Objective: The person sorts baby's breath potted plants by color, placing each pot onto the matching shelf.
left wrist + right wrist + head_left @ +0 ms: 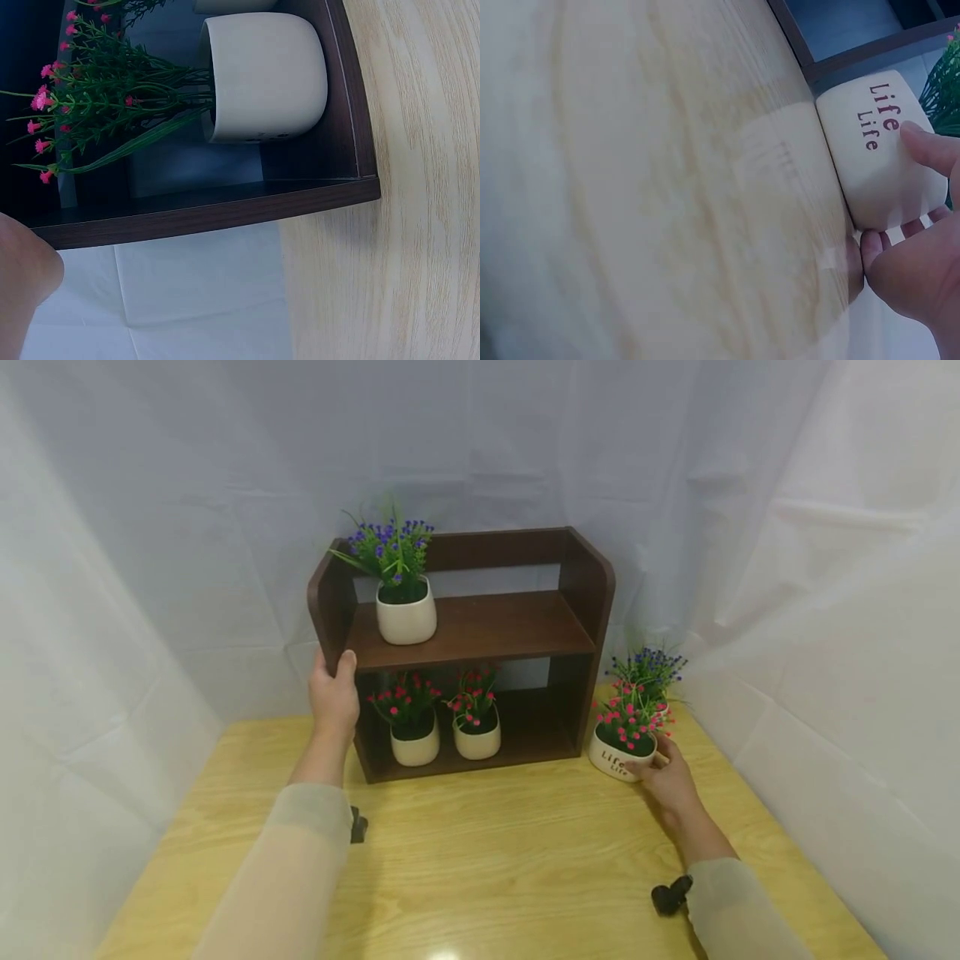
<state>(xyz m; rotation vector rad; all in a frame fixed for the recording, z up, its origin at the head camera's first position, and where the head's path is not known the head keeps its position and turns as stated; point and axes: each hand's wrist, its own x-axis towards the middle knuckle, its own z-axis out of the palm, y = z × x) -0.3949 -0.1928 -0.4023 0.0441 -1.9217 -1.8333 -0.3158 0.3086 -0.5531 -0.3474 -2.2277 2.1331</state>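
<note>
My left hand [334, 697] grips the left side panel of a dark brown two-tier wooden shelf [510, 625], its thumb on the front edge. In the left wrist view only a bit of this hand [26, 274] shows beside the panel. At the shelf's right, my right hand [670, 781] holds a white flowerpot [615, 762] with pink artificial flowers. "Life" is lettered on its front, and my thumb [926, 146] lies against that face in the right wrist view. The pot's base sits right at the tabletop.
A purple-flowered pot [405, 614] stands on the upper tier at left. Two red-flowered pots, one left [416, 745] and one right [477, 739], occupy the lower tier. Behind the held pot is another purple-flowered plant [651, 670]. White cloth [495, 452] hangs around the wooden table [480, 860].
</note>
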